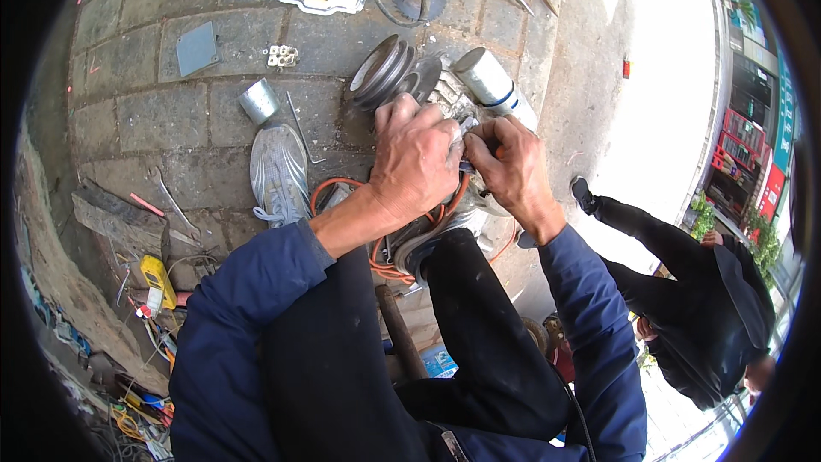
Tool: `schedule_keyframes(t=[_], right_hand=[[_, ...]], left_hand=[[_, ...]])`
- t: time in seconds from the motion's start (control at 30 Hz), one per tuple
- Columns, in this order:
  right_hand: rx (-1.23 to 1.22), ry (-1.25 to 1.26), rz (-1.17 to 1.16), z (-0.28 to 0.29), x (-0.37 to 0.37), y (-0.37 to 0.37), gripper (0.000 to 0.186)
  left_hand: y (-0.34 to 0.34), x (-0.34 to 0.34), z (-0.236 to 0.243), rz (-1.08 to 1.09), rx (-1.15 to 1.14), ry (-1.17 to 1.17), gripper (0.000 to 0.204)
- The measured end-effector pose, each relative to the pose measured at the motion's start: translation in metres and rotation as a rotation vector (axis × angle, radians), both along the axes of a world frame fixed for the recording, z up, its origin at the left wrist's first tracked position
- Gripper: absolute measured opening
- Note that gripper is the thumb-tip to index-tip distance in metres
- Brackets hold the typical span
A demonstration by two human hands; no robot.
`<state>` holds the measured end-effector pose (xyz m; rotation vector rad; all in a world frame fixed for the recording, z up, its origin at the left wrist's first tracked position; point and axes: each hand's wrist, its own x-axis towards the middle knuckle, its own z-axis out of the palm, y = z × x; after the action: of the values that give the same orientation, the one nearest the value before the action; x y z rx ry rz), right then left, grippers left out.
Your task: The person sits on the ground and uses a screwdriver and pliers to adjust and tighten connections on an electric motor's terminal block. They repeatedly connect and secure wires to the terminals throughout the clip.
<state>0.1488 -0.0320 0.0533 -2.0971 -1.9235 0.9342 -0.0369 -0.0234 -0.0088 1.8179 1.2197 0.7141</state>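
My left hand (pixel 415 158) is closed, its fingers curled at the edge of a grimy metal machine. Close beside it, my right hand (pixel 513 167) pinches with thumb and forefinger. A small greyish metal piece (pixel 466 126) shows between the two hands, mostly covered by fingers, so its kind is unclear. Beyond my left hand sits a grooved pulley (pixel 376 73), tilted, on the machine. A silver metal cylinder (pixel 481 75) with a dark band stands out beyond my right hand. An orange cord (pixel 376 261) loops beneath my wrists.
On the paving lie a silver cup-like cylinder (pixel 258 102), a hex key (pixel 304 128), a grey plate (pixel 197 50), a circular saw blade (pixel 416 0) and a wrench (pixel 175 198). A yellow meter (pixel 158 282) rests at left. Another person (pixel 684 291) in dark clothes stands at right.
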Motion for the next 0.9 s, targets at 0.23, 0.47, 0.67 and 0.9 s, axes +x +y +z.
schedule_keyframes(t=[0.23, 0.47, 0.67, 0.9], right_hand=[[-0.024, 0.007, 0.004, 0.003, 0.0, 0.001, 0.018], [0.042, 0.054, 0.062, -0.002, 0.005, -0.003, 0.016], [0.128, 0.057, 0.152, -0.009, 0.007, -0.005, 0.013], [0.153, 0.05, 0.168, -0.007, 0.01, -0.006, 0.013]], left_hand=[[0.003, 0.006, -0.003, 0.052, 0.024, 0.034, 0.009], [0.012, 0.005, 0.006, -0.025, -0.062, 0.121, 0.01], [0.011, 0.005, 0.005, -0.021, -0.01, 0.125, 0.011], [0.027, 0.007, 0.013, -0.15, -0.052, 0.137, 0.01]])
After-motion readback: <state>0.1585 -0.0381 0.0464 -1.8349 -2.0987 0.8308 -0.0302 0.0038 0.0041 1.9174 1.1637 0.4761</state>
